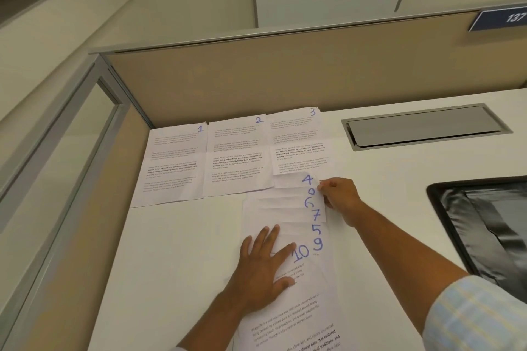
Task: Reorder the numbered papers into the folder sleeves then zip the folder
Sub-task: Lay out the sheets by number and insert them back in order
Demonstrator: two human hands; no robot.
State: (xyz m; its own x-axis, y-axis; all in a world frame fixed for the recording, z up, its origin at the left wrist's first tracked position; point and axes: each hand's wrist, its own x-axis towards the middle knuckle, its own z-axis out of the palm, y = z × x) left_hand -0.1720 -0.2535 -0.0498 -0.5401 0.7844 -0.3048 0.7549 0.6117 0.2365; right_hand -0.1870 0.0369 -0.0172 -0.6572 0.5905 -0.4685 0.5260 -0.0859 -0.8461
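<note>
You're pressing your left hand (265, 262) flat, fingers spread, on the fanned stack of white printed sheets (282, 208) w/ blue handwritten nos., pinning it so every corner no. is readable. Your right hand (340, 198) is pinching the stack's right edge beside sheet 4 (307, 179), prob. to pull it next. The row of white sheets 1–3 (236, 157) is lying at the back of the white desk (176, 251); the glossy black folder (484, 222) is sitting far right.

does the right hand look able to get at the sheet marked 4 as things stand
Probably yes: the right hand pinches the edge of the fanned stack right beside sheet 4, with nothing between. But sheet 4 seems to lie under the other sheets, which the left hand presses flat.
</note>
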